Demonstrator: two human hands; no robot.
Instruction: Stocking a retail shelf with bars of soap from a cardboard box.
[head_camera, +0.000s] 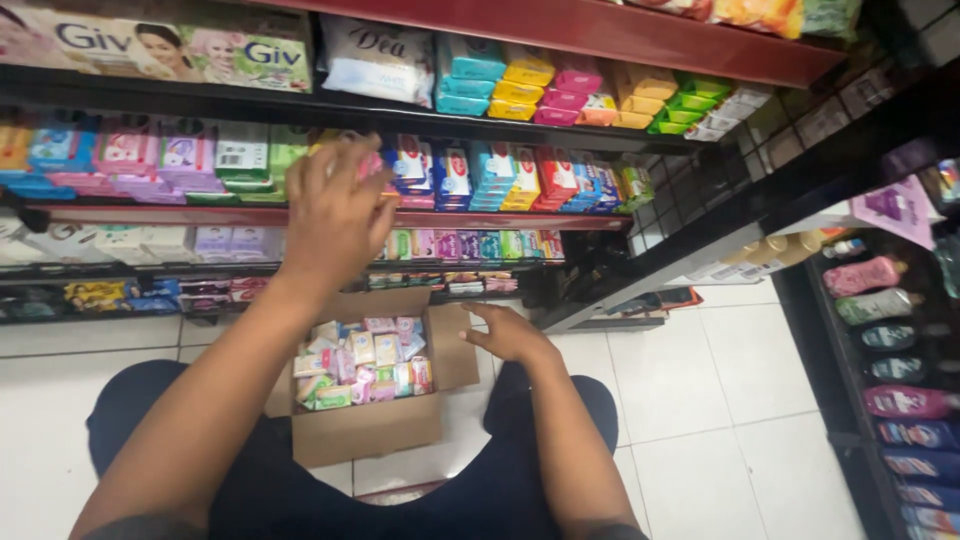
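Bright even shop lighting from overhead, soft shadows, mild motion blur throughout, darker right edge, slight wide-angle bending

Left hand (335, 215), raised, fingers closed around a pink soap pack (368, 163) at the shelf (330, 217) of stacked soap bars. Right hand (510, 333), lower and open, rests on the flap of a cardboard box (370, 425). The box, between the forearms on the person's lap, holds small pastel packs (362, 362). Bottles (885, 340) stand well right of the right hand, above white floor tiles (720, 400).
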